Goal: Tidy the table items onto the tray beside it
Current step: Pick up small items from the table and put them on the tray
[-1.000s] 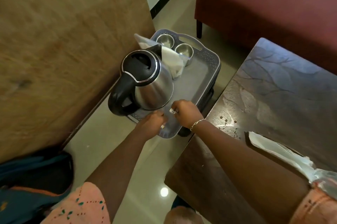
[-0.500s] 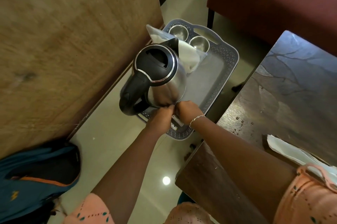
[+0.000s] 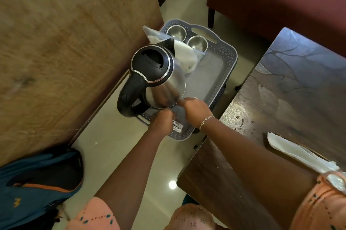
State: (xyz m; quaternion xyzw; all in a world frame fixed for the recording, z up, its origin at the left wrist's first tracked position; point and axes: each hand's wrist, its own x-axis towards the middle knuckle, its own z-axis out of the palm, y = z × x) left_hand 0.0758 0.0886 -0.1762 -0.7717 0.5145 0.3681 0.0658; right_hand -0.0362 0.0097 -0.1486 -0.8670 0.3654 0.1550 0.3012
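Kettle (image 3: 161, 78), cups (image 3: 197, 42) and bag (image 3: 185, 55) are already stowed on the tray (image 3: 227, 65), sachets (image 3: 177, 126) are held at its 6 o'clock end by the curled left hand (image 3: 162, 120) (of the right hand (image 3: 195, 110) the hold cannot be told), and a wrapper (image 3: 295, 155) is yet to be moved from the table (image 3: 299, 98).

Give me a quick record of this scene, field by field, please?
Tray: grey tray, beside the dark table
On tray: kettle upright at the near end; steel cups at the far end; plastic bag of something white between them; labelled sachets at the near rim
Hands: left hand and right hand both by the kettle's base, over the sachets; grip unclear
On table: white wrapper
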